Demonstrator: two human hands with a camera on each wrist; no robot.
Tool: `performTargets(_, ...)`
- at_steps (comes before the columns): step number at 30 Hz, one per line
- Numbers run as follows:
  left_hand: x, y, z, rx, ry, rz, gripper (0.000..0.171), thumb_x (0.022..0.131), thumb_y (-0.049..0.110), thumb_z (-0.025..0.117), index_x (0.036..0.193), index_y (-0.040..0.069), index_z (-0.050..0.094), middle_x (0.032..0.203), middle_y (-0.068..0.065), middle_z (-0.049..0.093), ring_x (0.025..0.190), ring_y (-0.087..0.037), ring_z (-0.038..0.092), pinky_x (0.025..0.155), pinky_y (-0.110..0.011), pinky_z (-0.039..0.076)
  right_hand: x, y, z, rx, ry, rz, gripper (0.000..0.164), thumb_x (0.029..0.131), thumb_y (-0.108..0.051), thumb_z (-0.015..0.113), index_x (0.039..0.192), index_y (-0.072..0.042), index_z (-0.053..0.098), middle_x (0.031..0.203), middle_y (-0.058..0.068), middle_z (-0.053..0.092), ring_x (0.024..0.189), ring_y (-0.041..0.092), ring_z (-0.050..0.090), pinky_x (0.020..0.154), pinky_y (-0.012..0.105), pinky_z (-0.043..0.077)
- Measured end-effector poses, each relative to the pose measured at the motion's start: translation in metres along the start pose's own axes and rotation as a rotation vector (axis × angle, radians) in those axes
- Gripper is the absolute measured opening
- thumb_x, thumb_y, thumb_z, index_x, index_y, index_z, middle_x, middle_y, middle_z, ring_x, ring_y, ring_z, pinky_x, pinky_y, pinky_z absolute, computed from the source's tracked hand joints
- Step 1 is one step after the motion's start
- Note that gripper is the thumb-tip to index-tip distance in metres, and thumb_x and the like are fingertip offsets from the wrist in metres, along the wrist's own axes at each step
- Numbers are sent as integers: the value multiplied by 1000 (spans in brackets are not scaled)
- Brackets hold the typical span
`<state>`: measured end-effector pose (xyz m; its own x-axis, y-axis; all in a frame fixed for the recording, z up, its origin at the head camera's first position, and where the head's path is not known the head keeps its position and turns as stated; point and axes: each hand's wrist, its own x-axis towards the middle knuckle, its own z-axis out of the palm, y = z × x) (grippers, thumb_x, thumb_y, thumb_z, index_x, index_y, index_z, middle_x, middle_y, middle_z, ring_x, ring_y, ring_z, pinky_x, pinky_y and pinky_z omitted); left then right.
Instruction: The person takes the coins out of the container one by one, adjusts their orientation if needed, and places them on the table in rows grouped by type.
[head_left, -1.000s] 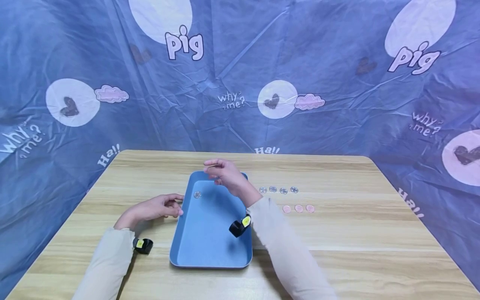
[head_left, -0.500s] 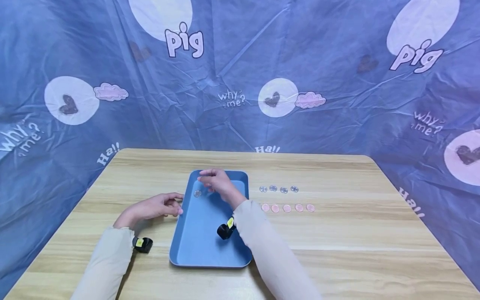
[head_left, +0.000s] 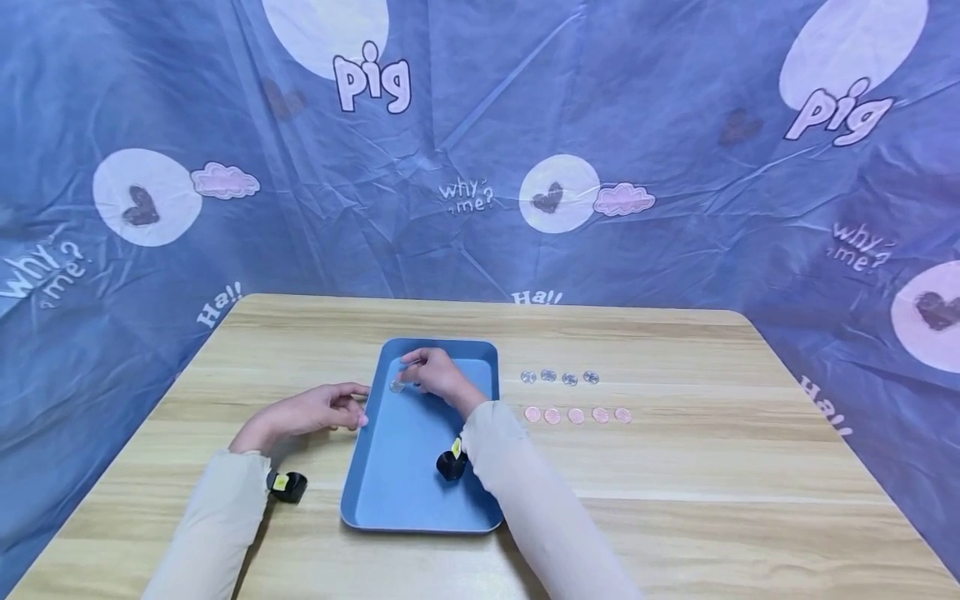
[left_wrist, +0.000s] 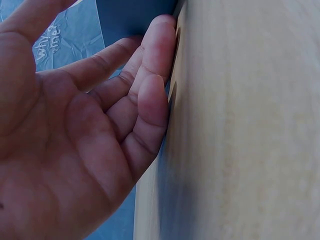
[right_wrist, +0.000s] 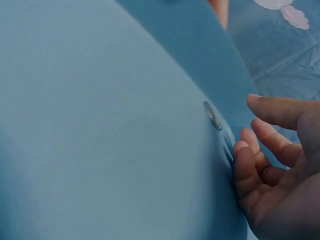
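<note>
A single silvery coin (head_left: 396, 387) lies on the floor of the blue tray (head_left: 408, 483), close to its far left corner. My right hand (head_left: 437, 375) hovers inside the tray just right of this coin. In the right wrist view the fingers are loosely bent with nothing visible between them, and the coin (right_wrist: 212, 116) lies apart from them. My left hand (head_left: 311, 410) is on the table with its fingertips at the tray's left wall. The left wrist view shows its palm (left_wrist: 75, 145) holding nothing, with relaxed fingers beside the tray wall (left_wrist: 132, 20).
Right of the tray, a row of several silvery coins (head_left: 548, 377) lies on the wooden table (head_left: 712, 450). A row of several pinkish coins (head_left: 576, 416) lies nearer. A blue printed cloth (head_left: 480, 125) hangs behind the table.
My right hand has moved left and down, from above the tray's far edge to beside the coin. The left hand, tray and coins stay in place.
</note>
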<state>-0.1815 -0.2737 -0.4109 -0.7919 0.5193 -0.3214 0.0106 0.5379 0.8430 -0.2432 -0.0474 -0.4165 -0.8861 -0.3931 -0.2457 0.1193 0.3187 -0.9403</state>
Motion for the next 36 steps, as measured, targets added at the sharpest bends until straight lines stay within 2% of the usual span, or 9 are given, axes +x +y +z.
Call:
performTargets(4, 0, 0, 0, 6, 7, -8, 67, 92, 27, 63, 143, -7, 35, 101, -7, 63, 88, -15, 57, 72, -29, 43, 1, 3, 3, -108, 3, -22, 29, 86, -11, 70, 114, -3, 66, 85, 2, 61, 73, 13, 52, 63, 24, 43)
performTargets(9, 0, 1, 0, 14, 14, -10, 67, 92, 27, 64, 143, -7, 35, 102, -7, 63, 89, -14, 57, 72, -29, 43, 0, 5, 5, -280, 11, -55, 25, 86, -14, 71, 110, -8, 69, 78, -2, 53, 71, 13, 48, 68, 25, 39)
performTargets(14, -2, 2, 1, -1, 6, -9, 67, 93, 24, 62, 143, -8, 33, 101, -7, 63, 89, -15, 57, 72, -29, 43, -2, 4, 8, -356, 6, -71, 24, 87, -17, 70, 111, -11, 69, 70, -3, 48, 64, 13, 44, 65, 24, 36)
performTargets(19, -3, 4, 2, -21, 7, -13, 68, 92, 24, 63, 144, -8, 32, 101, -7, 62, 89, -16, 56, 72, -29, 42, -2, 4, 10, -471, 24, -90, 21, 87, -21, 72, 107, -15, 69, 75, -3, 54, 64, 11, 46, 61, 23, 36)
performTargets(24, -3, 3, 3, -26, 10, -11, 68, 92, 24, 63, 144, -8, 33, 99, -7, 61, 88, -16, 56, 72, -29, 42, -3, 1, 11, -540, 38, -97, 16, 86, -21, 72, 101, -17, 71, 87, -4, 65, 70, 10, 52, 64, 22, 40)
performTargets(30, -2, 2, 2, -27, 5, -4, 68, 92, 25, 64, 143, -8, 34, 100, -7, 62, 88, -15, 56, 71, -27, 42, -3, -1, 12, -643, 26, -106, 14, 87, -23, 70, 100, -17, 70, 92, -5, 66, 73, 10, 54, 67, 23, 43)
performTargets(33, -2, 2, 2, -23, 5, -2, 66, 92, 25, 64, 143, -7, 35, 100, -6, 62, 88, -14, 57, 70, -27, 42, -3, -2, 12, -700, 8, -108, 6, 88, -24, 68, 85, -19, 65, 78, -9, 59, 66, 8, 49, 62, 21, 39)
performTargets(36, -1, 2, 2, -16, 4, -1, 65, 93, 24, 63, 143, -6, 36, 99, -5, 62, 87, -14, 56, 69, -26, 42, -3, -4, 12, -716, -20, -113, 30, 89, -22, 65, 64, -19, 49, 60, -8, 39, 53, 9, 34, 53, 22, 29)
